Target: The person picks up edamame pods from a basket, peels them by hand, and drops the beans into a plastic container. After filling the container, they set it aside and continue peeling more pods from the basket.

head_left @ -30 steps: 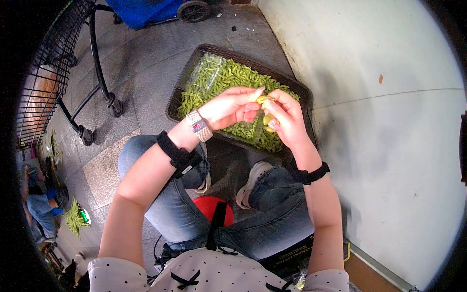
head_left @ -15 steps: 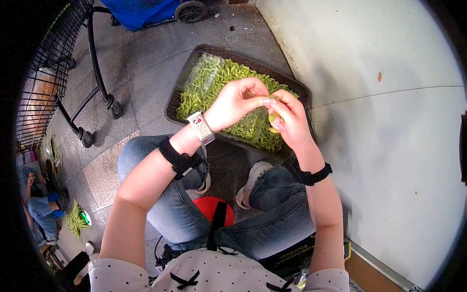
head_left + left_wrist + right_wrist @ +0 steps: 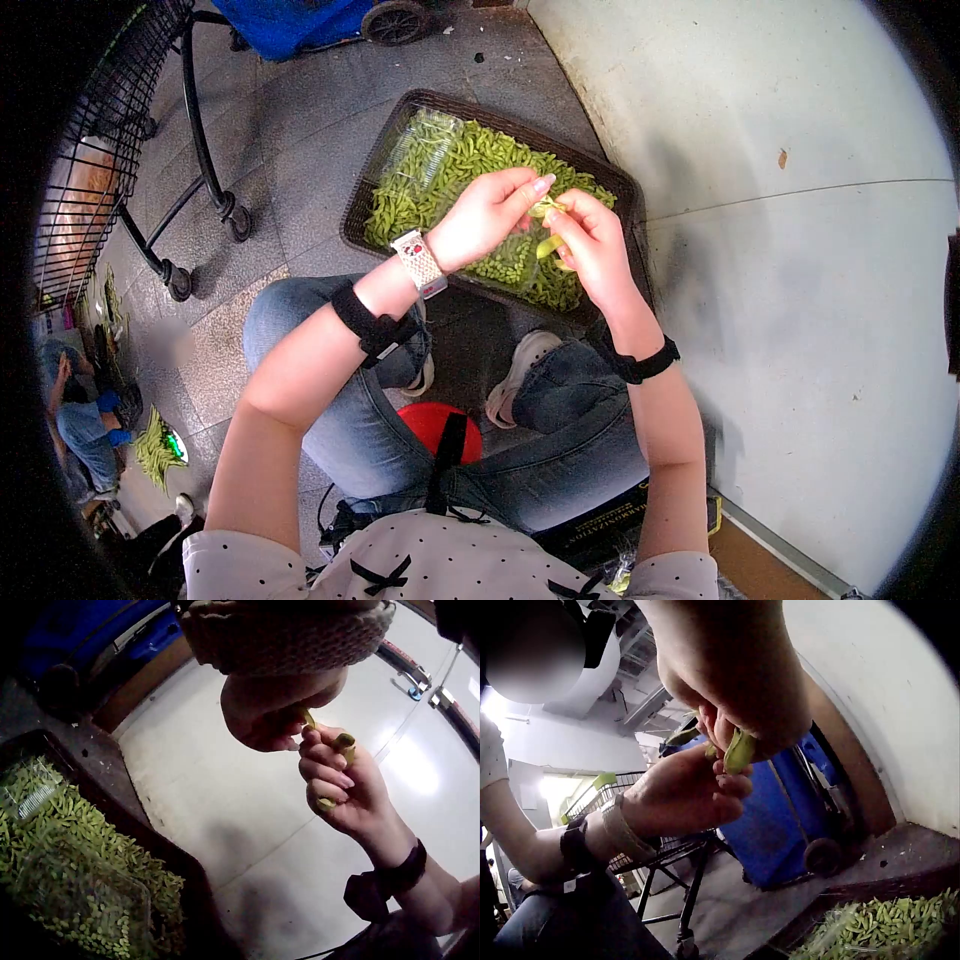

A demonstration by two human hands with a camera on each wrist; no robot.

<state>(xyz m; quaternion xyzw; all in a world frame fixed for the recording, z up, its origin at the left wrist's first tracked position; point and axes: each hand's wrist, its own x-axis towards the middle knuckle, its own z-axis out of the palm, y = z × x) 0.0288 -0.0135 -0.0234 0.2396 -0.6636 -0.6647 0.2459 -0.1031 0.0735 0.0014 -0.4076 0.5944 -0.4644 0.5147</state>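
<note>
Just above the far edge of the basket (image 3: 372, 160), a pale green pod (image 3: 545, 210) is being held between both hands, clear of the heap below. The left hand (image 3: 485, 215) is pinching the pod's upper end between thumb and fingertips, with the forefinger lying nearly straight along it and the other fingers curling loosely behind. The right hand (image 3: 590, 245) is gripping the lower part, its fingers bent close together. From the left wrist view more green bits are showing between those curled fingers, so it is carrying more than the one pod. The two hands are touching at the fingertips.

Under them the heap of pods (image 3: 470, 155) is filling the dark woven basket, and a clear plastic box (image 3: 420, 140) is lying tilted on the heap at the far left corner. The basket is sitting on a grey tiled floor (image 3: 290, 130), hard against a white wall (image 3: 800, 200) on the person's right.

The person is sitting low on a red stool (image 3: 425, 420), with knees in jeans either side and shoes just short of the basket. On the left a black wire cart (image 3: 100, 150) is standing on castors. A blue bin (image 3: 290, 20) on wheels is standing beyond it, and another person (image 3: 75, 420) is crouching over more green pods far off.
</note>
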